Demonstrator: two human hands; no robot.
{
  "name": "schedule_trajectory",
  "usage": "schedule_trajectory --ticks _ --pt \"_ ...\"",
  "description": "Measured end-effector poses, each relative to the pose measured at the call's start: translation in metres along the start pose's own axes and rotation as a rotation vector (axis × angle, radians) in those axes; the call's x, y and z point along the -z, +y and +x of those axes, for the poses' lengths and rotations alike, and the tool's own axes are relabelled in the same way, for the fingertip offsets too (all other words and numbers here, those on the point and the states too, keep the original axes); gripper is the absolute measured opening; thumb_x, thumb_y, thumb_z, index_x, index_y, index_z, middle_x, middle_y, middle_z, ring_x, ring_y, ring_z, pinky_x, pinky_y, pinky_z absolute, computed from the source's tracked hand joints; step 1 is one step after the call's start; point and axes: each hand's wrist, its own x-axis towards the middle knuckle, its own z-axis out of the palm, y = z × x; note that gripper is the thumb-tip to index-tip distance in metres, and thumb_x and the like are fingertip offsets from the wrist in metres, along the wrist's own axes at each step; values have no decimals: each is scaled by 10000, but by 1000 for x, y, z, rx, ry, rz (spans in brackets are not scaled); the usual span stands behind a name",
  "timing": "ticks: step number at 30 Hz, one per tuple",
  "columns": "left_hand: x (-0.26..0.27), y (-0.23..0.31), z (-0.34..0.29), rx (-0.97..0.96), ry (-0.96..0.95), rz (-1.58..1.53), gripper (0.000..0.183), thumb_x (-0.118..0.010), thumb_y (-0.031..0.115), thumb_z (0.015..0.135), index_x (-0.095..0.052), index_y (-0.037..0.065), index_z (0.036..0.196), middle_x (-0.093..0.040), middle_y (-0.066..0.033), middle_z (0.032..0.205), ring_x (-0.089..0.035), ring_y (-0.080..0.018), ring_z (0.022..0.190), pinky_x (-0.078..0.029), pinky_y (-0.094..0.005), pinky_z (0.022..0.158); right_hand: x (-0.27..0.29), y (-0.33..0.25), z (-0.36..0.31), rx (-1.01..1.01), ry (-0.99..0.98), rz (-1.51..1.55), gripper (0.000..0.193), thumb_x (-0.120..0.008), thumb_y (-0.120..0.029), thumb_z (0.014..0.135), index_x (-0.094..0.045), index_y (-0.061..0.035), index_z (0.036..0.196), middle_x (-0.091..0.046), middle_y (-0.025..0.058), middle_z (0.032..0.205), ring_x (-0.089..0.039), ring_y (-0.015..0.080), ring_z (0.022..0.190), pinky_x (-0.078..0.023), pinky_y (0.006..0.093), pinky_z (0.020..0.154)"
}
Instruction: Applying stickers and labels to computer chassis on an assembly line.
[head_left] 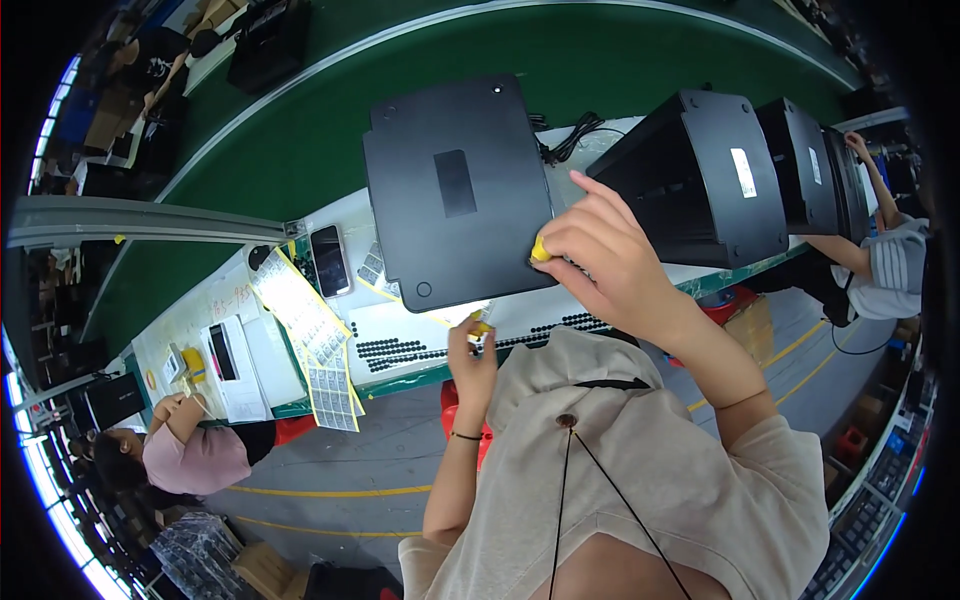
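Note:
A flat black casing (480, 240) lies on the workbench in front of me, with a darker rectangle in its middle and round spots near its corners. At its near right corner, my right hand (612, 262) has its thumb and index finger closed together, a yellow cover on the fingertip; what they pinch, if anything, is hidden. Below the casing's near edge is my left hand (474, 362), its fingers also closed and yellow at the tip. Something small and dark shows there, too small to name. Rows of small black round pads (390, 352) lie beside my left hand.
Several similar black casings (735, 175) stand to the right, by a coil of black cable (575, 138). Left are a phone (329, 261), label sheets (305, 318) overhanging the bench edge, and a metal beam (150, 220). Other people (200, 455) sit at both sides.

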Motion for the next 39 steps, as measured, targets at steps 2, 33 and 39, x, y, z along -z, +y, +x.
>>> schedule_trajectory --ticks 2,33,39 --pt "18 14 7 247 174 -190 356 -675 -18 800 -550 13 1132 -594 -47 943 -496 -103 707 -406 -229 623 -2 1 -5 20 -7 -18 150 -693 -4 739 -589 -51 837 -633 45 852 -590 225 817 -367 537 1045" --pt "117 163 87 -398 287 228 234 -663 -69 765 -587 -4 976 -620 -104 872 -521 -227 725 -415 -297 646 -39 -6 -28 -633 277 941 711 -677 24 787 -216 -88 1316 -383 226 1371 -404 247 1268 -291 419 1084" --pt "120 151 76 -656 292 484 205 -668 -45 723 -638 14 916 -663 -86 855 -553 -244 727 -419 -331 629 -32 -8 -26 -642 243 938 755 -707 -23 778 -213 -90 1346 -372 227 1383 -381 260 1296 -291 428 1081"
